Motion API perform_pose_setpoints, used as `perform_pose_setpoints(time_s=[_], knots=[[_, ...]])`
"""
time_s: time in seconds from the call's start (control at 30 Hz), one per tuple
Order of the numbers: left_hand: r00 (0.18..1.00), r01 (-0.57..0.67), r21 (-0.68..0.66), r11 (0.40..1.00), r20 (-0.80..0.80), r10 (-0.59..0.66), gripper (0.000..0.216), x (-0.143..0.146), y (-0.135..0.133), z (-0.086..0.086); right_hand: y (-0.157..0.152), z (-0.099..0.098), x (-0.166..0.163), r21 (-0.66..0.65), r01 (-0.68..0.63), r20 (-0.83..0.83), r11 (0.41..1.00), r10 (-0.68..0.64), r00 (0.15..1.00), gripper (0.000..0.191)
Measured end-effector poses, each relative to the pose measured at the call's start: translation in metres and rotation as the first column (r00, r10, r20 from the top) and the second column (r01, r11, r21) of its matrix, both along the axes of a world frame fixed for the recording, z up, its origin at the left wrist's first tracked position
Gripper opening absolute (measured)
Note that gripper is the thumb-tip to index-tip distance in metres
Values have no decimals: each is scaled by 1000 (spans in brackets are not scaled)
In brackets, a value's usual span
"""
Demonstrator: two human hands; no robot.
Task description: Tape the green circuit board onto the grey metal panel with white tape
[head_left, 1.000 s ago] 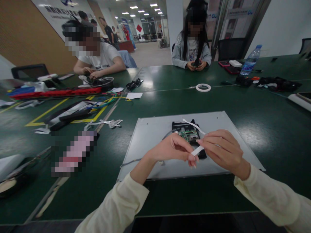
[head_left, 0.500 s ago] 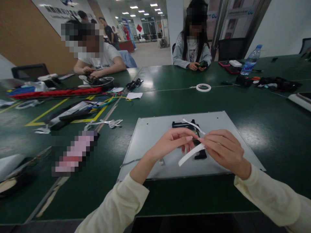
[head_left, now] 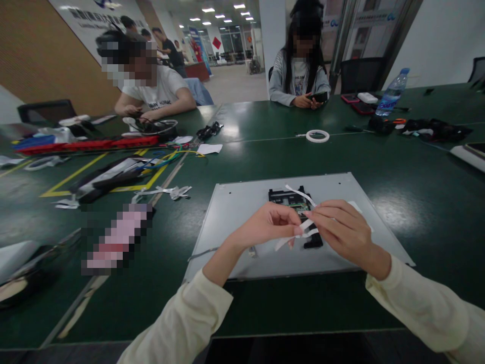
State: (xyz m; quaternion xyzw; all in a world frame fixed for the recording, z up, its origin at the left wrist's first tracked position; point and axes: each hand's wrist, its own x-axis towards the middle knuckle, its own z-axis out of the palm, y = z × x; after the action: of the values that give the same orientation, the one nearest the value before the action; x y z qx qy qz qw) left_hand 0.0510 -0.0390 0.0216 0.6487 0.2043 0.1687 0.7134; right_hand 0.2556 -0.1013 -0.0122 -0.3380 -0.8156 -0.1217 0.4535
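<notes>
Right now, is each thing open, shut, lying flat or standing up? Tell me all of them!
White strips: held, with free ends sticking out
Left hand: shut, pinching a strip
Right hand: shut, pinching strips
Grey panel: lying flat
Black frame: on the panel, partly hidden
Bottle: standing, cap on
White ring: lying flat

The strip (head_left: 306, 224) is white, the table (head_left: 250, 154) green.

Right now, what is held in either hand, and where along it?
White strip material, pinched partway along by the left hand and right hand, loose lengths sticking out; one strip or several, I cannot tell.
</notes>
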Motion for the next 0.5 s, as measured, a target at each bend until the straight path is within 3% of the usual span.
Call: perform_pose_setpoints(time_s=[0.17, 0.3, 0.4, 0.5], knots=[[997, -24, -11, 1000, 79, 25, 23, 0, 0, -1, 1, -2, 0, -20, -32, -18, 999, 32, 999, 35], [985, -135, 11, 991, 112, 133, 34, 1, 3, -2, 4, -7, 0, -67, -44, -45, 997, 41, 998, 34], [964, -256, 102, 961, 100, 246, 27, 2, 6, -4, 5, -10, -2, -133, -34, -88, 991, 22, 996, 32], [964, -261, 244, 934, 123, 237, 36, 2, 7, -4, 5, -12, -5, -216, -34, -126, 976, 6, 992, 29]])
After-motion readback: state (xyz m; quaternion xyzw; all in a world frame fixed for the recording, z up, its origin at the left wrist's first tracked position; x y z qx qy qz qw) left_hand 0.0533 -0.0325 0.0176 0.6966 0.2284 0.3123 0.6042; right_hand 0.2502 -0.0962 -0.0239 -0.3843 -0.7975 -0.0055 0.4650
